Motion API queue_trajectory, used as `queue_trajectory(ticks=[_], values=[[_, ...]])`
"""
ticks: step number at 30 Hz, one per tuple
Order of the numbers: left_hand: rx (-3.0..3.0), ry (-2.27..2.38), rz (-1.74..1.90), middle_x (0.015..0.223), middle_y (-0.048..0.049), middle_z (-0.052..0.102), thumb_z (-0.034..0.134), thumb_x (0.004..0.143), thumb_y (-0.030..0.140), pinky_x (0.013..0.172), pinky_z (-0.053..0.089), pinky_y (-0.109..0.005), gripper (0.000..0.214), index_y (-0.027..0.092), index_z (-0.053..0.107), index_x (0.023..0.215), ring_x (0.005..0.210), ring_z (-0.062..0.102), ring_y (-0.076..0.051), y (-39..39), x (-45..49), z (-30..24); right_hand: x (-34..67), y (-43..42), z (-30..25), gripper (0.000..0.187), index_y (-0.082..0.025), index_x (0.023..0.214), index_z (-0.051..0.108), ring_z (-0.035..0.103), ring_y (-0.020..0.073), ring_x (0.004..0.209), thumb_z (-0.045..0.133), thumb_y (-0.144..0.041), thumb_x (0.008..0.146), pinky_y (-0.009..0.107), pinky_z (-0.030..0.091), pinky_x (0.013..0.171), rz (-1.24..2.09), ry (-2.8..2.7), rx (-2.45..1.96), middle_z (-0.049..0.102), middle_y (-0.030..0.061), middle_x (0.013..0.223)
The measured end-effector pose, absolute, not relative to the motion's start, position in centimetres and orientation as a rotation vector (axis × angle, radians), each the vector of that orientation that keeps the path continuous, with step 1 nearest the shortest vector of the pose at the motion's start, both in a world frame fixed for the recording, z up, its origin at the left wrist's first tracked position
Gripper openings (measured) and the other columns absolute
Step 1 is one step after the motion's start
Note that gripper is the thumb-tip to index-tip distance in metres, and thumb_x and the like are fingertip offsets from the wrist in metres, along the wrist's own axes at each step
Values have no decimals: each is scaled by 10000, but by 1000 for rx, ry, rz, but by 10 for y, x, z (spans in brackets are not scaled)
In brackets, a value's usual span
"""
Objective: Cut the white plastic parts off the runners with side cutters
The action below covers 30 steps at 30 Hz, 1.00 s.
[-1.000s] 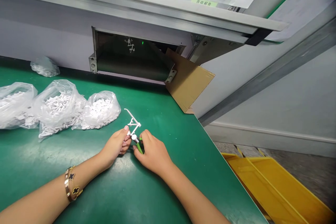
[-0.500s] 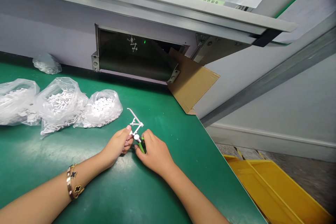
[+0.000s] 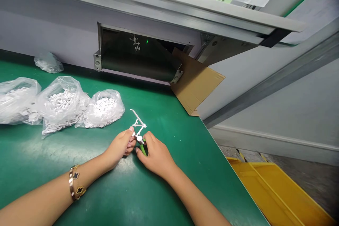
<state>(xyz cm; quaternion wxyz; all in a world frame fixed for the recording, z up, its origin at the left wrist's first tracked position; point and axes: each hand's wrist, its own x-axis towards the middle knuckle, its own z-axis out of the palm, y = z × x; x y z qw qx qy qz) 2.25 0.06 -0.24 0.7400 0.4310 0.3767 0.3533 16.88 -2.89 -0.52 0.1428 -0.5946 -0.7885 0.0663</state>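
Observation:
Between thumb and fingers, my left hand (image 3: 120, 145) grips a white plastic sprue (image 3: 141, 128), a branching moulded frame with thin arms and a round disc near its lower end. My right hand (image 3: 156, 153) is closed around green-handled nippers (image 3: 143, 149), whose jaws are hidden by the sprue and fingers. The nippers' head is up against the sprue beside the disc; whether the jaws touch the plastic I cannot tell. Both hands are close together above the green table (image 3: 164, 122).
To the left stand clear plastic bags of white parts: small discs (image 3: 104, 107), rod-like pieces (image 3: 62, 100) and another bag (image 3: 18, 100). Behind, a dark conveyor belt (image 3: 137, 61) carries white sprues in a wall opening. Cardboard (image 3: 197, 81) leans beside it; a yellow bin (image 3: 280, 187) stands right.
The whole view has shifted slightly. Both hands keep their hold on the sprue and nippers, with the round disc tilted a little differently.

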Motion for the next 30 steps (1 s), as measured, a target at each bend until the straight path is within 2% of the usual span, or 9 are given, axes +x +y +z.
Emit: queue_trajectory(ticks=[12, 21, 30], values=[[911, 848, 738, 466, 101, 267, 433, 777, 605, 356, 99, -161, 456, 193, 308, 625, 347, 160, -20, 1, 23, 0, 173, -29, -2, 110, -200, 795, 423, 531, 172, 732, 479, -292, 779, 265, 332, 586, 57, -2368, -1762, 546, 32, 820], [956, 892, 697, 458, 99, 275, 380, 815, 574, 337, 113, -161, 425, 200, 303, 629, 338, 151, -27, 0, 23, -3, 171, -30, 4, 72, -194, 804, 454, 566, 188, 698, 449, -266, 805, 267, 282, 533, 1, -2427, -1833, 586, 43, 789], [891, 882, 698, 460, 100, 269, 401, 818, 537, 340, 122, -159, 403, 197, 308, 623, 340, 155, -27, 1, 21, 1, 170, -31, 5, 115, -196, 798, 460, 544, 151, 605, 405, -281, 851, 251, 217, 503, 227, -2447, -1830, 604, 21, 759]])
